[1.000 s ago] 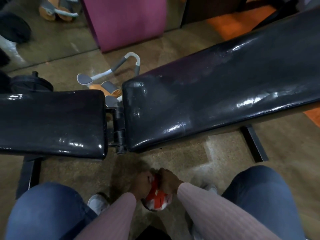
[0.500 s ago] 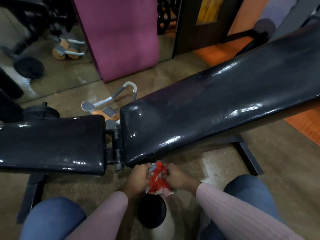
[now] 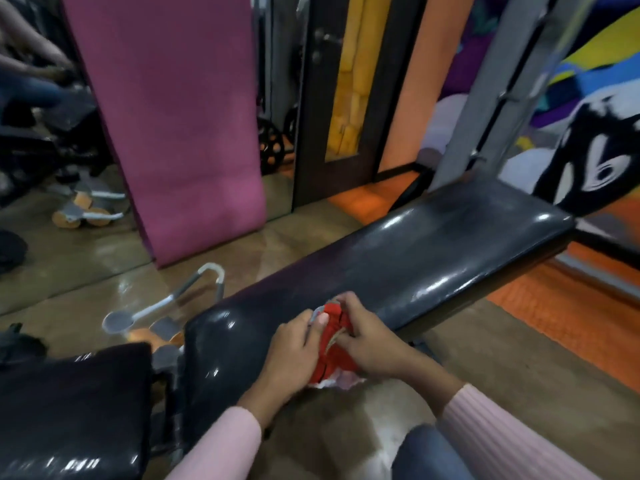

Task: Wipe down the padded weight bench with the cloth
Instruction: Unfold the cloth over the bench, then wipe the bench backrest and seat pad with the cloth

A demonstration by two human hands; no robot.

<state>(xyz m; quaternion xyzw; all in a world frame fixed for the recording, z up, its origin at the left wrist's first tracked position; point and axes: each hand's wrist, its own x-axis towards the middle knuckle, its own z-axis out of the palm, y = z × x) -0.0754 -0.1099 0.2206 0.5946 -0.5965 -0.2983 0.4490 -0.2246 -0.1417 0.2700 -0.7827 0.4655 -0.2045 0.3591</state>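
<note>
The black padded bench has a long back pad (image 3: 398,268) slanting up to the right and a shorter seat pad (image 3: 72,407) at the lower left. A bunched red and white cloth (image 3: 332,344) is held over the near edge of the back pad. My left hand (image 3: 294,355) grips its left side and my right hand (image 3: 367,344) grips its right side. Whether the cloth touches the pad I cannot tell.
A pink mat (image 3: 173,126) leans upright against the mirror behind the bench. A grey and orange ab roller (image 3: 156,313) lies on the floor past the hinge. A grey rack post (image 3: 485,98) rises at the bench's far end. Orange flooring (image 3: 571,306) lies to the right.
Both hands have lifted the cloth from low between my knees up to the near edge of the back pad. My head has tilted up, showing more of the room.
</note>
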